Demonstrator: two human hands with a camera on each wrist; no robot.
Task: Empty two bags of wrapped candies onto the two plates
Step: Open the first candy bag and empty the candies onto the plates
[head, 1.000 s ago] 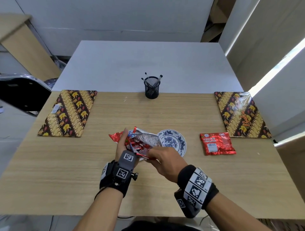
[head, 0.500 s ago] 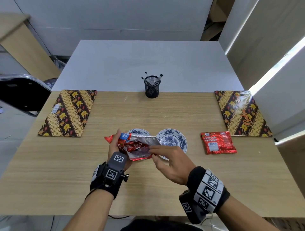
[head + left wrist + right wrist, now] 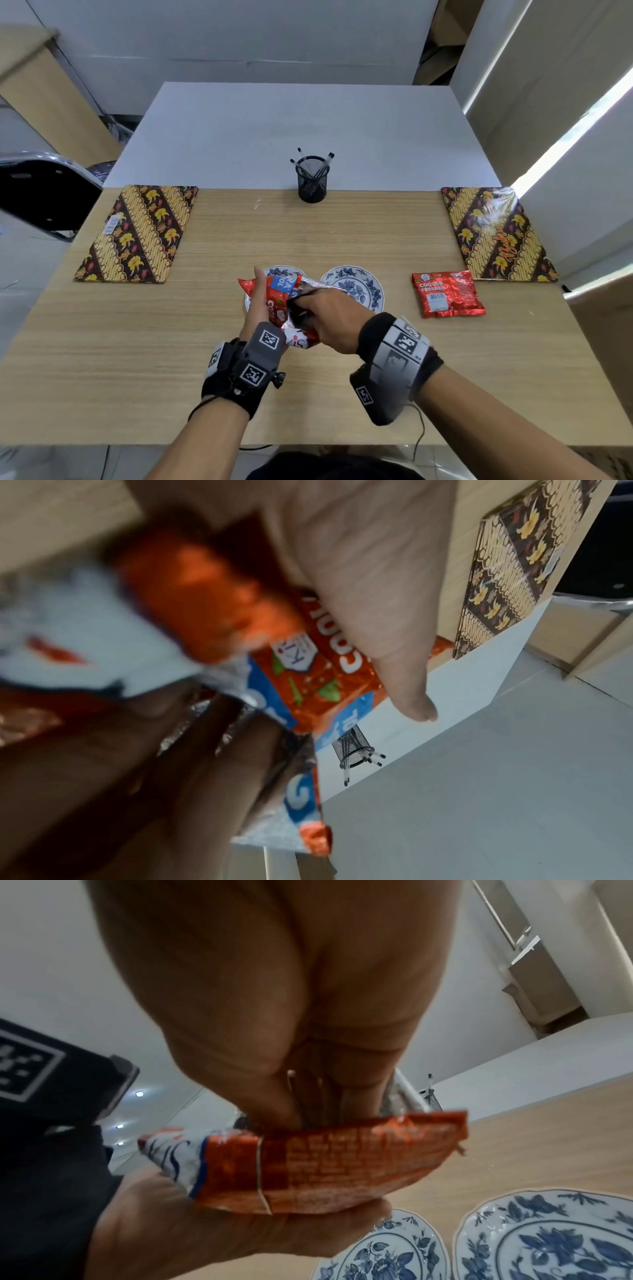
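Observation:
My left hand (image 3: 258, 301) grips an opened red candy bag (image 3: 284, 301) just above the left blue-and-white plate (image 3: 274, 272). Its thumb (image 3: 407, 691) lies across the bag's printed front (image 3: 308, 669), and its palm (image 3: 240, 1231) cups the bag (image 3: 325, 1164) from below. My right hand (image 3: 318, 308) reaches into the bag's foil mouth, where the fingers (image 3: 363, 1080) go down out of sight. The right plate (image 3: 356, 287) lies bare beside it. Both plates (image 3: 387, 1253) (image 3: 555, 1240) show under the bag. A second, sealed red bag (image 3: 447, 294) lies flat to the right.
A black mesh pen cup (image 3: 312, 180) stands at the far middle of the wooden table (image 3: 137, 342). Batik-patterned packets lie at the far left (image 3: 137, 233) and far right (image 3: 496, 233). A black chair (image 3: 41, 192) is off the table's left corner.
My right hand has let go of the bag's rim and pushed its fingers into the opening. My left hand has turned the bag more upright, closer to me.

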